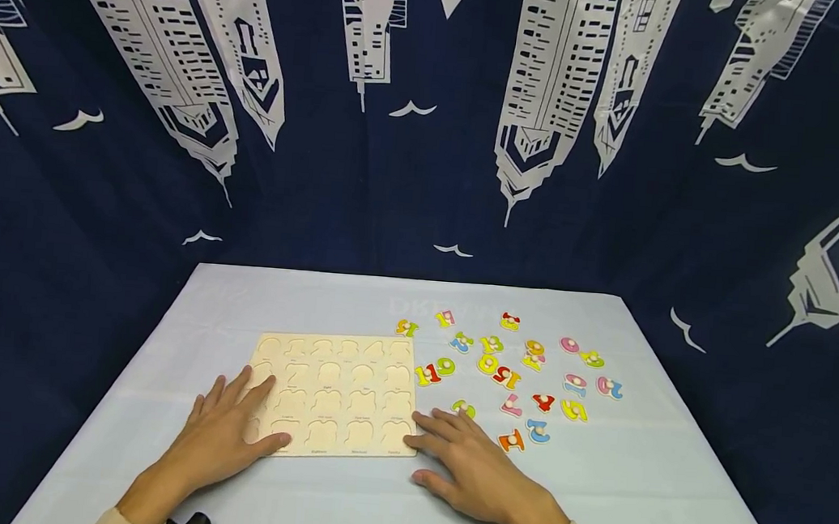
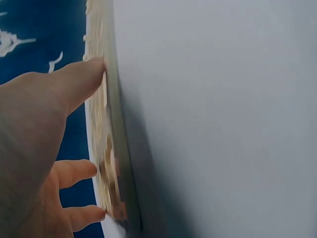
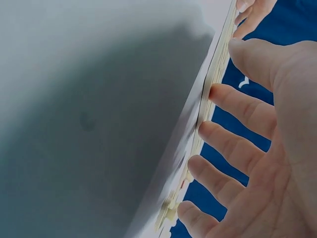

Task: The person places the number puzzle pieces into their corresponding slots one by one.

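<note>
A flat wooden puzzle board with rows of shaped recesses lies on the white table. On its left part rests my left hand, fingers spread and thumb at the near edge; the left wrist view shows the thumb touching the board's rim. My right hand lies at the board's right edge with its fingers extended, fingertips at the border. The right wrist view shows those fingers along the board's side. Colourful number pieces with small knobs, such as a red and yellow one, lie scattered to the right.
More pieces lie beyond the right hand, including a blue one and a red and orange one. The white table ends at a dark blue cloth printed with white buildings and birds.
</note>
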The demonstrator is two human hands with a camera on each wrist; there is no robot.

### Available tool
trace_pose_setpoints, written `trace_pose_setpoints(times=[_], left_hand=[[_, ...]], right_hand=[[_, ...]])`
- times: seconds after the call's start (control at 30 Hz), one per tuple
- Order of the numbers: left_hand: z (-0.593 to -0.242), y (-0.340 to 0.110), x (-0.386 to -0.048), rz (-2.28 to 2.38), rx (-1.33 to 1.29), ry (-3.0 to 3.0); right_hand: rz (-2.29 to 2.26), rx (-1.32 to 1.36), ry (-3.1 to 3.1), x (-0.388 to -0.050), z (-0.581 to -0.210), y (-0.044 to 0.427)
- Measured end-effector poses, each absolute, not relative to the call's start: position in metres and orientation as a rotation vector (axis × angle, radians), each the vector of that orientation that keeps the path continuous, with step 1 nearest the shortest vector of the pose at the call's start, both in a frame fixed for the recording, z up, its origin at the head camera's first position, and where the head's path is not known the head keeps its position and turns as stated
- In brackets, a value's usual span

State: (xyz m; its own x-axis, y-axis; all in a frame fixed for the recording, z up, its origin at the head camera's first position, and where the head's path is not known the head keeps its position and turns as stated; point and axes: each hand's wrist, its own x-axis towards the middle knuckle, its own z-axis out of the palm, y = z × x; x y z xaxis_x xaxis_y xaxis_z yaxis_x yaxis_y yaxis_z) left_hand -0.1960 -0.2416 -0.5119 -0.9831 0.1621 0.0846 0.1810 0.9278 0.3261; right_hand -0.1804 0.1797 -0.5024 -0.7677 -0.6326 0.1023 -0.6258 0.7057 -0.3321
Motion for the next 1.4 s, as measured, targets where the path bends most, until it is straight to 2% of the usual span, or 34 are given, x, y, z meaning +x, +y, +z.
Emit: trace_pose_setpoints(times=[1.4], left_hand=[[-0.512,-0.235,-0.185,-0.434,-0.275,-3.051]], right_hand=[[-0.497,-1.044,2.873,-0.179,-0.496,0.192]])
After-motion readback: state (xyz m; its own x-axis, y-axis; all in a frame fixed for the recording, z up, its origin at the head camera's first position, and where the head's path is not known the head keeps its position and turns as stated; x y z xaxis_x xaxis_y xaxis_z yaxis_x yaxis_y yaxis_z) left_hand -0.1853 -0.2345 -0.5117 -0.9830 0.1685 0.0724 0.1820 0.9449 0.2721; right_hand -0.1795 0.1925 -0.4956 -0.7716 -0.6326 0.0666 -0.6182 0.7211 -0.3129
